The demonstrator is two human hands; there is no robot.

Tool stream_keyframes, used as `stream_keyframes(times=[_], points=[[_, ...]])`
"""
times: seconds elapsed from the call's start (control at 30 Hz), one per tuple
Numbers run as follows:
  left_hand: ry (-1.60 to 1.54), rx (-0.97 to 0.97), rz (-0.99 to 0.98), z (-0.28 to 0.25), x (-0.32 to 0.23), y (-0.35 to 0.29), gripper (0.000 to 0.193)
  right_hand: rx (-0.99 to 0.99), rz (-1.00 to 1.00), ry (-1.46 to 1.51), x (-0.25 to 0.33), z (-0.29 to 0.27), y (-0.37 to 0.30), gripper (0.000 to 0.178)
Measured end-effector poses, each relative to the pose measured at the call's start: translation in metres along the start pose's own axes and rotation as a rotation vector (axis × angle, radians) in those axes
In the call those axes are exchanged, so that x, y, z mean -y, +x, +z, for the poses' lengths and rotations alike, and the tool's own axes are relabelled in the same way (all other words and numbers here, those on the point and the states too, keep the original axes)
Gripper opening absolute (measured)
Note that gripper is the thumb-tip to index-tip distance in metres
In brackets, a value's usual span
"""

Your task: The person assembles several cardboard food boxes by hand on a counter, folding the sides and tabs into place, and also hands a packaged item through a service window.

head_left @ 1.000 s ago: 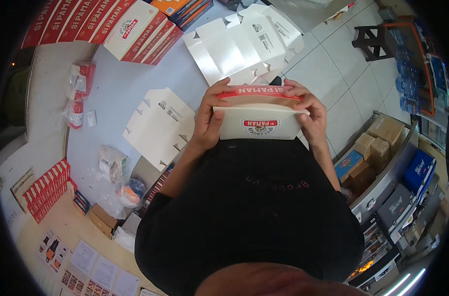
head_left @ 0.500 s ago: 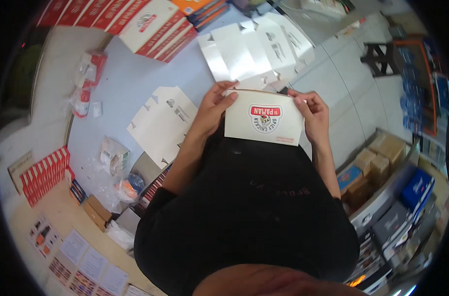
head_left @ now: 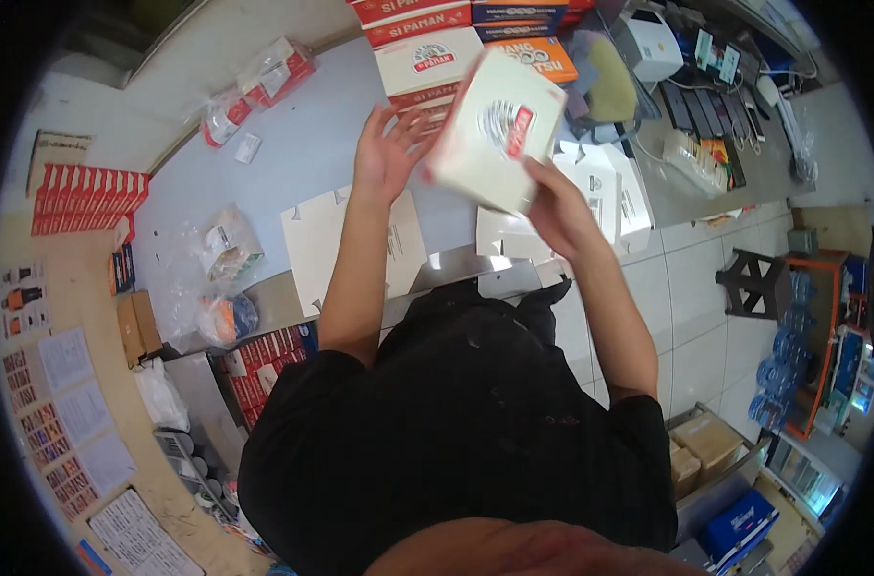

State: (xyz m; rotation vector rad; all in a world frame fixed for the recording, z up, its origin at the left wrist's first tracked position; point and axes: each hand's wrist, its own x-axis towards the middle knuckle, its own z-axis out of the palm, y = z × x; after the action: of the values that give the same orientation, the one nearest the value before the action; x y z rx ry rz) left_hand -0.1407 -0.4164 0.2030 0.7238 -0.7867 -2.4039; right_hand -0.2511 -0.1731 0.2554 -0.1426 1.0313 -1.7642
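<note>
A white cardboard food box with a round logo and a red label is tilted over the table, slightly blurred by motion. My right hand grips it by its lower right edge. My left hand is off the box on its left, fingers spread and holding nothing. Beyond the box stands a stack of red-and-white folded boxes. A flat white box blank lies beneath my left forearm. More flat blanks lie on the right, partly covered by my right hand and the box.
Orange-and-blue boxes adjoin the red stack. Plastic-wrapped packets and a clear bag lie on the blue-grey table. At the right are a white printer, several phones and a black stool on the tiled floor.
The box has gone from a two-handed hold near my body to my right hand alone, farther out and tilted. My left hand has let go and opened. The view has turned toward the stack.
</note>
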Motion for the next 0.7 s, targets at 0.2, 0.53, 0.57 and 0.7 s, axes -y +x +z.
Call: stream_keyframes(times=[0.2, 0.53, 0.57, 0.7], points=[[0.232, -0.111, -0.14, -0.06, 0.023, -0.049, 0.037, -0.036, -0.108, 0.008, -0.015, 0.067, 0.124, 0.039], [0.585, 0.086, -0.099, -0.062, 0.012, -0.071, 0.038, -0.288, 0.042, -0.09, -0.003, 0.104, 0.177, 0.038], [0.643, 0.128, -0.14, -0.059, 0.009, -0.071, 0.038, -0.268, 0.062, -0.089, -0.003, 0.099, 0.178, 0.037], [0.953, 0.44, -0.431, -0.066, 0.012, -0.074, 0.037, -0.258, 0.096, -0.099, -0.002, 0.063, 0.153, 0.037]])
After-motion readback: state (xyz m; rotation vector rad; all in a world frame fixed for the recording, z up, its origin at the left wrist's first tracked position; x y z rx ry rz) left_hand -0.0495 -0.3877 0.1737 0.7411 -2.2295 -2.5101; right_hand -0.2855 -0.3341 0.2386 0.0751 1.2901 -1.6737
